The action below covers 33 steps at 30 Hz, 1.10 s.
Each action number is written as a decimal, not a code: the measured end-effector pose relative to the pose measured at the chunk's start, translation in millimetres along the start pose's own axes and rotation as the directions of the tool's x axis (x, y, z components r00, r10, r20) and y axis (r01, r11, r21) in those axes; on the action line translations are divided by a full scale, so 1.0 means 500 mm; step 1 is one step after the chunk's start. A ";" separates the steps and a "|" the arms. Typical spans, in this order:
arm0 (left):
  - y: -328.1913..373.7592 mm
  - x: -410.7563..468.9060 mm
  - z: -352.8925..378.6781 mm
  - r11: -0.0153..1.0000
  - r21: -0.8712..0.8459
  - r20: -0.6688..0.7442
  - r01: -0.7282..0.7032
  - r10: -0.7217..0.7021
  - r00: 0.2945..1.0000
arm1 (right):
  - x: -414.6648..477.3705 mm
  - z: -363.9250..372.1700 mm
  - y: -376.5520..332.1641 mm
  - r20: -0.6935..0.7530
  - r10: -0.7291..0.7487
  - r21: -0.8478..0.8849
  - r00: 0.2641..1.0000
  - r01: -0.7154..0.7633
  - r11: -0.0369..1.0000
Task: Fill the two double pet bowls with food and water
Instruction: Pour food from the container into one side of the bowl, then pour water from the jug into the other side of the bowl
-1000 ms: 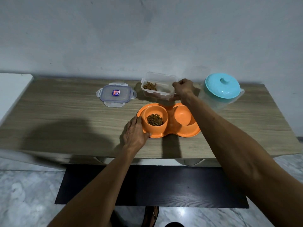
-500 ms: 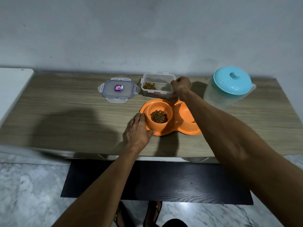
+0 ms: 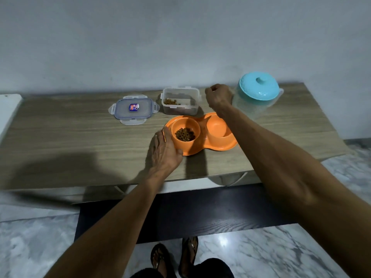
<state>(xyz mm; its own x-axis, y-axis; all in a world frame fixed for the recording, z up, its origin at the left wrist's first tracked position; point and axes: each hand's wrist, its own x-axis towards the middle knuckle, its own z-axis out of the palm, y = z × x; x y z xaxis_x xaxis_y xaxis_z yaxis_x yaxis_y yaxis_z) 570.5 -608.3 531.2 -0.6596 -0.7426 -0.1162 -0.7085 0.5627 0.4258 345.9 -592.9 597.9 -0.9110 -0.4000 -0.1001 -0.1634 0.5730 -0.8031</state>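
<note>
One orange double pet bowl (image 3: pixel 201 146) stands on the wooden table (image 3: pixel 60 135). Its left cup holds brown kibble (image 3: pixel 185 134); its right cup (image 3: pixel 216 127) looks empty. My left hand (image 3: pixel 165 151) grips the bowl's left edge, thumb on the front rim. A clear food container (image 3: pixel 180 110) with a little kibble sits on the table behind the bowl. My right hand (image 3: pixel 217 96) hovers in a loose fist between the container and a clear pitcher with a teal lid (image 3: pixel 259 91), holding nothing.
The container's clear lid (image 3: pixel 133 108) lies flat to the left of it. A white surface (image 3: pixel 8 109) adjoins the table's left end. A dark mat (image 3: pixel 200 209) lies on the marble floor below, and my sandalled feet (image 3: pixel 174 255) stand at its near edge.
My right hand set the food container down on the table, let go of it and moved right toward the pitcher. My left hand stayed on the bowl.
</note>
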 end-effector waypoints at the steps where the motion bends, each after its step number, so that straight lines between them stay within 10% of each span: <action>1: 0.008 -0.005 -0.007 1.000 0.000 -0.001 -0.014 0.014 1.000 | -0.018 -0.020 -0.010 -0.009 -0.028 -0.002 1.000 0.028 1.000; 19: 0.210 0.037 0.040 0.979 0.104 0.079 -0.176 0.168 0.983 | 0.028 -0.350 0.115 -0.410 0.006 0.117 0.912 0.046 0.992; 33: 0.229 0.060 0.107 0.989 0.123 0.044 -0.078 0.074 0.996 | 0.169 -0.285 0.245 -0.078 0.365 0.600 0.928 -0.249 0.760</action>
<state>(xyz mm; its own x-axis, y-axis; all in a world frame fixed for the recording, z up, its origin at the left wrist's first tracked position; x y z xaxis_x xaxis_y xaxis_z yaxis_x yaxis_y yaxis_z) 456.2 -546.8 528.7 -0.7203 -0.6824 -0.1242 -0.6800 0.6596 0.3202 195.0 -454.6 574.7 -0.9342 -0.1063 -0.3405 0.3298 0.1064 -0.9380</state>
